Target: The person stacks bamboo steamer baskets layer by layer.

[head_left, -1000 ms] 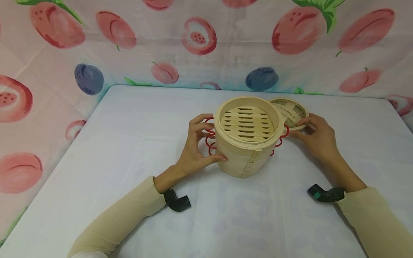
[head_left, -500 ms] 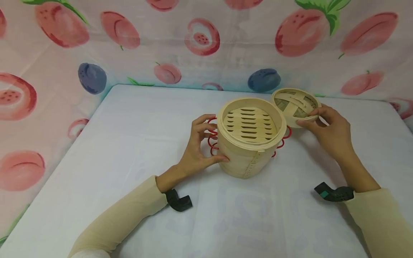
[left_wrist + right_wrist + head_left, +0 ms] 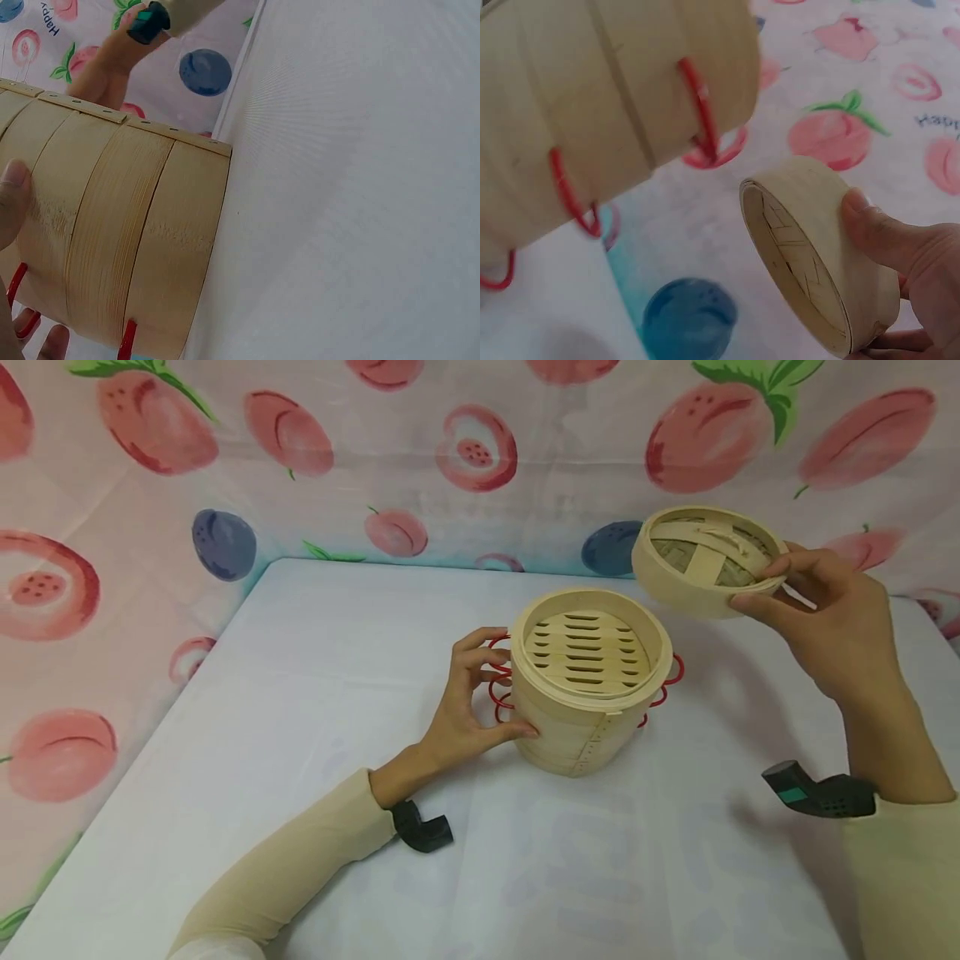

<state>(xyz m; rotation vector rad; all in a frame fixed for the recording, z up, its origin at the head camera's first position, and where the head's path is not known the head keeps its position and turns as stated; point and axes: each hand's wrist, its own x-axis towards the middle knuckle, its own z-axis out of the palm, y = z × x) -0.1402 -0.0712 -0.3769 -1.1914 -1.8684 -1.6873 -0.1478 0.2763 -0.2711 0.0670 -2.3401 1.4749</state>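
Note:
A round stack of bamboo steamer baskets (image 3: 577, 727) with red handles down both sides stands on the table, its slatted top tier uncovered. My left hand (image 3: 468, 706) grips the stack's left side, thumb on the front wall and fingers among the red handles. Up and to the right, my right hand (image 3: 832, 614) pinches the rim of the woven bamboo steamer lid (image 3: 705, 564) and holds it tilted in the air. In the right wrist view the lid (image 3: 840, 255) shows its hollow underside, apart from the stack (image 3: 615, 97).
White cloth covers the table (image 3: 337, 652). A fruit-patterned curtain (image 3: 315, 518) hangs behind its back edge and along the left. A black wrist device (image 3: 423, 828) sits at the left cuff, another wrist device (image 3: 821, 793) at the right.
My right hand has lifted the lid off the table from behind the stack, moving it up and to the right. My left hand keeps its grip and the stack stays in place.

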